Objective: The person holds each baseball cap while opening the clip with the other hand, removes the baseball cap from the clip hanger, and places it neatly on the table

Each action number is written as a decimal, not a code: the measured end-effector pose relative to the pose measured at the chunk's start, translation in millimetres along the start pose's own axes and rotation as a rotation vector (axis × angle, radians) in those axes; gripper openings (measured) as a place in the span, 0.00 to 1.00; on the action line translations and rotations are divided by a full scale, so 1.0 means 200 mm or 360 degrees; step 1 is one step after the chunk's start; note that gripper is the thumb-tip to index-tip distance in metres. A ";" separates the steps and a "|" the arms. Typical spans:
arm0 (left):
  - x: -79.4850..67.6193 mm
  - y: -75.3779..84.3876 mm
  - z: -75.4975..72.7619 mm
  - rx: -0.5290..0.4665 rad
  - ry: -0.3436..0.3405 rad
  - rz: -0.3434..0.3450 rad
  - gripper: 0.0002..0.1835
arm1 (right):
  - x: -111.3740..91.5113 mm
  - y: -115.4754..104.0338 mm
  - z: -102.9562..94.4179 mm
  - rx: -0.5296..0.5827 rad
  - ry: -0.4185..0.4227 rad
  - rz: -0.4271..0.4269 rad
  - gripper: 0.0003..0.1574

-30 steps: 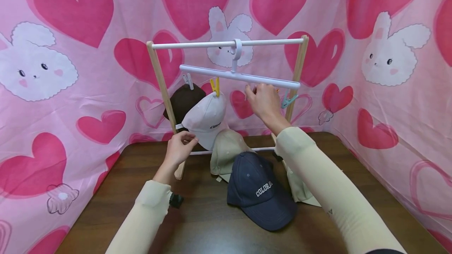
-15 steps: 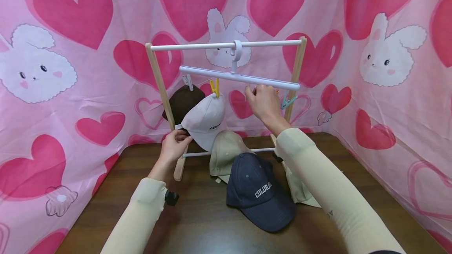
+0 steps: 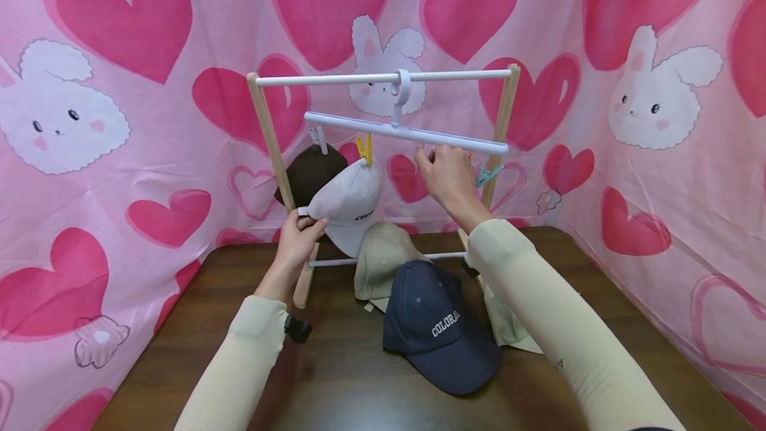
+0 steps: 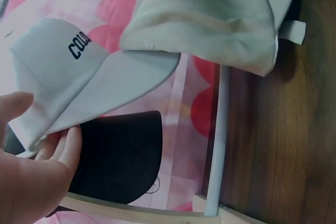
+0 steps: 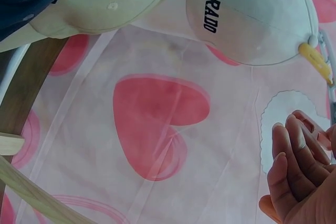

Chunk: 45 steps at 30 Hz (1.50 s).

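Note:
A white cap [image 3: 346,195] with dark lettering hangs from a yellow clothespin [image 3: 364,149] below a white hanger [image 3: 353,122]. My left hand [image 3: 296,242] grips its lower back edge by the strap; in the left wrist view the thumb lies outside the cap and the fingers are tucked under the edge. Behind it, a dark brown cap [image 3: 308,175] hangs from a grey clothespin [image 3: 320,139]. Under the hanger's right half, my right hand [image 3: 449,173] pinches a pinkish clothespin [image 5: 311,124], partly hidden by the fingers. An orange piece [image 5: 268,209] shows beside that hand.
The hanger hooks over the top bar [image 3: 323,79] of a wooden-sided rack [image 3: 267,126]. A teal clothespin [image 3: 489,171] dangles at its right end. On the table [image 3: 341,378] lie a navy cap [image 3: 439,331], a beige cap [image 3: 383,261] and another pale cap [image 3: 509,318].
My left hand has risen slightly and moved left, from beside the white cap's brim to its back edge, which it now grips. The right hand stays where it was under the hanger.

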State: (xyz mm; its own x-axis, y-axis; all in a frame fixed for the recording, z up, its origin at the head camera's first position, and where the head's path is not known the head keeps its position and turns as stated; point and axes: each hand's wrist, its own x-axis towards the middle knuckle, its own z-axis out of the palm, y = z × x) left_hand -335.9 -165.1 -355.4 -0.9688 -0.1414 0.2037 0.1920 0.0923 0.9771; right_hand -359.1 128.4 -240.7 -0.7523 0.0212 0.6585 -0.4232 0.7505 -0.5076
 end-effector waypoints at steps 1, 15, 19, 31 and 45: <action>0.00 0.01 0.00 -0.0016 0.0007 0.0011 0.26 | 0.00 0.00 0.00 0.0002 0.0006 -0.0001 0.33; -0.02 0.02 -0.02 0.0029 -0.0076 0.0264 0.21 | 0.02 -0.01 -0.01 0.0026 -0.0007 0.0014 0.32; -0.04 0.03 -0.02 0.0109 -0.0054 0.0424 0.17 | 0.02 -0.01 -0.01 0.0035 -0.0022 0.0032 0.32; -0.09 0.05 -0.01 0.0279 -0.0128 0.0703 0.12 | 0.03 0.03 -0.05 0.0017 -0.0040 0.0134 0.30; -0.13 0.02 -0.01 0.0373 -0.0215 0.0727 0.08 | 0.04 0.04 -0.08 0.0074 -0.0006 0.0183 0.28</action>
State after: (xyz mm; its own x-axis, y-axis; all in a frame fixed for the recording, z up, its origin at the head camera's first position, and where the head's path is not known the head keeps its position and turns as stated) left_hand -310.4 -164.2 -357.2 -0.8091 0.0916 0.5805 0.5741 0.3345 0.7474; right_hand -360.2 145.4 -229.9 -0.7990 0.1029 0.5925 -0.3570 0.7118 -0.6050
